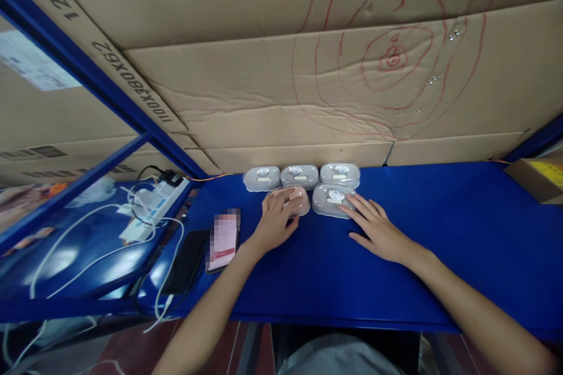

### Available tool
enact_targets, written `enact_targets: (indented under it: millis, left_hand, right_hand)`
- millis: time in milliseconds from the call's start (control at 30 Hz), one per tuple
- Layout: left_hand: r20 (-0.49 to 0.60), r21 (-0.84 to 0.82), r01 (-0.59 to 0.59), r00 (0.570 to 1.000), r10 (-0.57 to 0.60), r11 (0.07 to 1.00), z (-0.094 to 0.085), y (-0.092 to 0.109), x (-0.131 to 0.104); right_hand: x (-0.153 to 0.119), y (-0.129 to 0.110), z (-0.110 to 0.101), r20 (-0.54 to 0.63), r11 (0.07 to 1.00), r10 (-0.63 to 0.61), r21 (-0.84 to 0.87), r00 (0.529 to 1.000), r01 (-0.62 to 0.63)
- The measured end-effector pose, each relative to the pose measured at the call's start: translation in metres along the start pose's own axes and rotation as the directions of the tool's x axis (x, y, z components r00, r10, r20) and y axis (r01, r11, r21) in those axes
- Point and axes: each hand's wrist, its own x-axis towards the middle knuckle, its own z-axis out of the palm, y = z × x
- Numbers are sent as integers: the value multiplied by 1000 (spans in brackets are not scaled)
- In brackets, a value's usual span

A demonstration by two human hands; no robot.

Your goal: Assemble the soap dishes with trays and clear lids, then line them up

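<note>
Several oval plastic cases with clear covers, each with a pale bar on top, stand in two rows on a blue tabletop. The back row has a left case, a middle case and a right case. In front of them are a pinkish case and a grey case with a round white sticker. My left hand curves over the pinkish case, thumb at its near edge. Stretched fingers of my right hand touch the grey case's right side, its thumb spread away.
Left of my left hand lie a lit phone and a dark phone. A white power strip with tangled cables sits beyond the blue frame. Cardboard with red rings stands behind; a brown box is at right.
</note>
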Motion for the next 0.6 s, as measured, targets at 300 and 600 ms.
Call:
enact_targets:
  millis: [300, 600]
  left_hand:
    - [1, 0, -2, 1000, 2, 1000, 1, 0, 0]
    - [4, -3, -4, 1000, 5, 1000, 0, 0, 0]
  right_hand:
    - [0, -1, -3, 15, 1000, 5, -1, 1000, -5]
    - [1, -1, -5, 28, 1000, 3, -4, 1000, -3]
